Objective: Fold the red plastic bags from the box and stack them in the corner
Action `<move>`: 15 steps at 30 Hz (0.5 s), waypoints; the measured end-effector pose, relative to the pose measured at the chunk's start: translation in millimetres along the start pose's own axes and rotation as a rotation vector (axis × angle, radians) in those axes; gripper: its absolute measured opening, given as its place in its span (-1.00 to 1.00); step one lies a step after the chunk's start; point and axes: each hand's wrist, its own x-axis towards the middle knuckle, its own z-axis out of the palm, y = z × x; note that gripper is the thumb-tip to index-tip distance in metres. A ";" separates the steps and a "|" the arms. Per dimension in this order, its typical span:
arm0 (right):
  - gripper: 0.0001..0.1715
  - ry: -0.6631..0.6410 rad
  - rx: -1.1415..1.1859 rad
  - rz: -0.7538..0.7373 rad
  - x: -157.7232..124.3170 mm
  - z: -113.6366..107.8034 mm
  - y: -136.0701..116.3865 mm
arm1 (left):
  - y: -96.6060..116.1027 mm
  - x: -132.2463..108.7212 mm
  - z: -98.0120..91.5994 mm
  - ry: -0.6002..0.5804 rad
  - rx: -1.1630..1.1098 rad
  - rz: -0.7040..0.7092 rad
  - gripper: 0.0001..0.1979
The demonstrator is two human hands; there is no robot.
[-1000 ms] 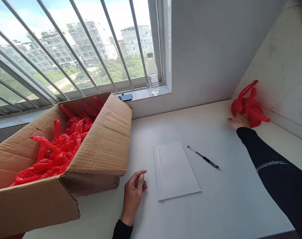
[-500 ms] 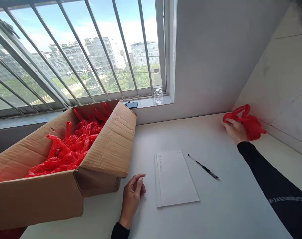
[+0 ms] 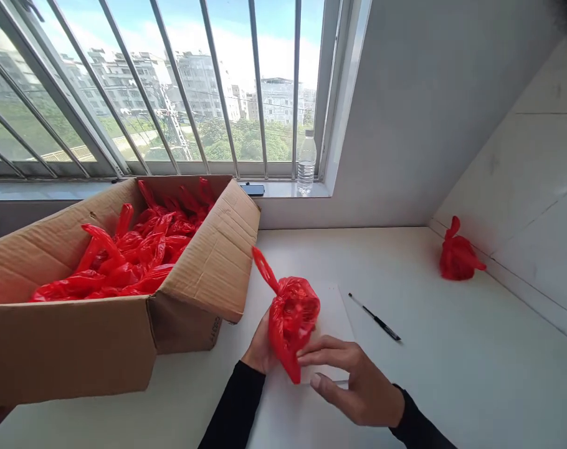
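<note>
A knotted red plastic bag (image 3: 293, 318) is held above the white paper (image 3: 333, 312) in the middle of the table. My left hand (image 3: 261, 347) grips it from the left, its fingers mostly hidden behind the bag. On the bag's right side, my right hand (image 3: 342, 377) has its fingers apart, the fingertips at the bag's lower edge and the thumb away from it. A black pen (image 3: 376, 318) lies to the right of the paper. Another red bag (image 3: 458, 257) rests at the far right by the wall.
At the left stands an open cardboard box (image 3: 68, 349) with several red bags inside, its flap (image 3: 213, 262) leaning toward the table's middle. A clear bottle (image 3: 306, 162) and a dark phone (image 3: 253, 189) are on the windowsill.
My right hand has come from the far right to the middle. One red bag is now at my hands over the paper; one remains by the wall. My left hand has taken hold of the bag.
</note>
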 end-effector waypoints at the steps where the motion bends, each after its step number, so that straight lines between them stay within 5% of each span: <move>1: -0.75 0.034 0.017 0.042 -0.6 4.5 4.3 | -1.2 -0.5 -3.3 -0.004 -0.028 0.006 -0.59; 4: -0.74 0.427 0.113 0.226 15.9 -2.8 25.6 | -4.8 -2.6 -9.3 0.013 -0.062 0.027 -0.67; 6: -0.64 0.540 0.146 0.294 35.0 -10.9 40.7 | -5.9 -2.7 -7.7 0.020 -0.061 0.058 -0.68; 9: -0.41 0.410 0.237 0.289 57.9 -10.8 56.1 | -5.1 -2.1 -1.9 0.009 0.052 0.131 -0.54; 15: -0.63 0.406 0.292 0.255 58.6 8.2 63.3 | -6.4 0.8 -4.4 0.073 0.272 0.221 -0.61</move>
